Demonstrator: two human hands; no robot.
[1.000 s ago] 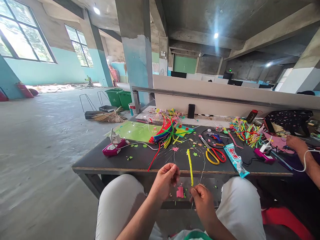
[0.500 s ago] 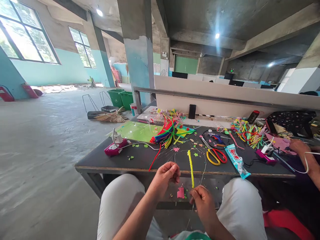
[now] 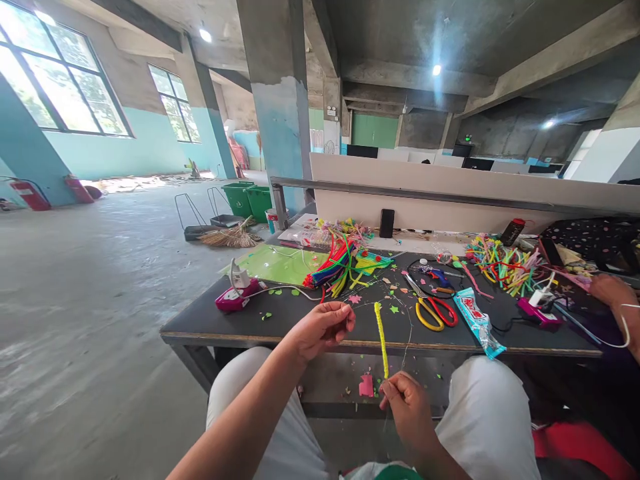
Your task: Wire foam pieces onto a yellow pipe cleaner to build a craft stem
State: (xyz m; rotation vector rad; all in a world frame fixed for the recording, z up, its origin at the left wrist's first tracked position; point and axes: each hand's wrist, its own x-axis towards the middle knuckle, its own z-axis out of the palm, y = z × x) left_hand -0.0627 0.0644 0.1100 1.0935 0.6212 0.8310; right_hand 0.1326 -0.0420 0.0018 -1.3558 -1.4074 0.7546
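**Left hand rose toward the table as the right hand kept its yellow stem**

Nearest the body, the right hand (image 3: 407, 403) had its grip pinched on the lower end of the yellow stem (image 3: 381, 340), which stood nearly upright, its tip seen against the table (image 3: 193, 325). That hold matched the picture from half a second before. A pink scrap (image 3: 367, 385) lay on a lower surface beyond the hand.

The left hand (image 3: 320, 330) had changed most: it had gone up and forward, its forearm now crossing the person's knee and its fingers covering most of the red stem (image 3: 324, 291) that had shown whole earlier. Its thumb and fingertips were drawn together; whether that grip held a fine strand could not be told.

Farther in, scissors (image 3: 434, 312) with one yellow and one red handle lay beside a blue wrapper (image 3: 477, 321). At the far right, another person's hand (image 3: 613, 291) was near a pink sheet (image 3: 570, 277), less of which showed than before. A bundle of coloured stems (image 3: 333, 263) lay behind the left hand, and a black phone (image 3: 387, 223) leaned upright at the back.
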